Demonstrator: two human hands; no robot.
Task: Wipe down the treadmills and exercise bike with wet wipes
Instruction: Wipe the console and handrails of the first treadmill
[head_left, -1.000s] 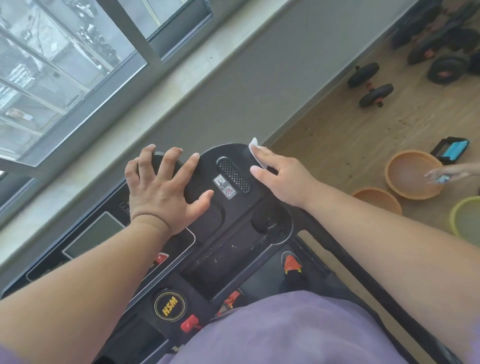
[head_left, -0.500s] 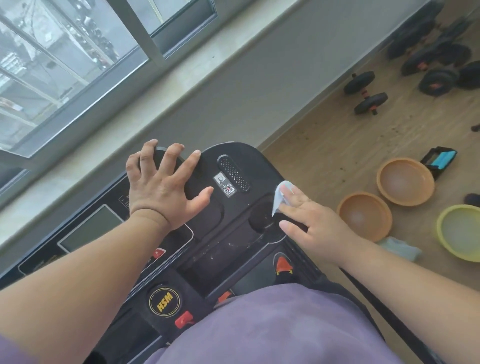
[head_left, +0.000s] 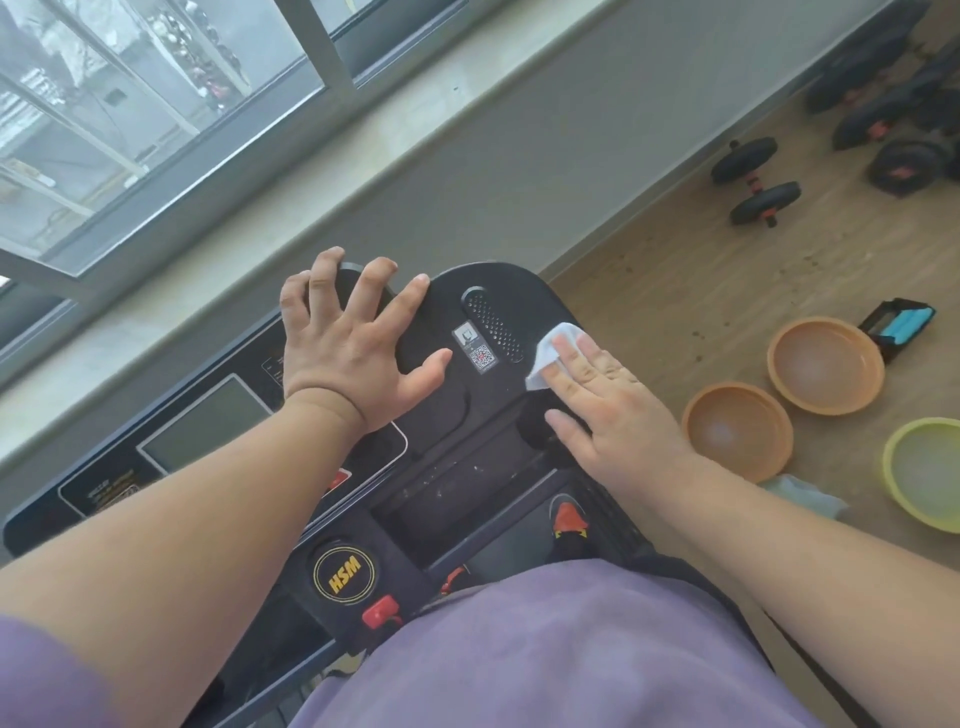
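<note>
The black treadmill console (head_left: 457, 395) fills the middle of the head view, with a grey display (head_left: 208, 421) at its left and a speaker grille (head_left: 493, 325) near its right end. My left hand (head_left: 353, 348) rests on the console's top edge, fingers spread and bent over the rim. My right hand (head_left: 608, 400) lies flat on the console's right end, its straight fingers pressing a white wet wipe (head_left: 550, 353) onto the surface beside the grille.
Two orange bowls (head_left: 737, 431) (head_left: 826, 364) and a yellow-green bowl (head_left: 930, 473) stand on the wooden floor to the right, with a black and blue box (head_left: 898, 327) behind them. Dumbbells (head_left: 756, 182) lie by the wall. A window (head_left: 145, 114) runs along the left.
My right hand slid the wipe from the console's top right corner down toward the cup recess, then back up beside the grille. My left hand has stayed in place.
</note>
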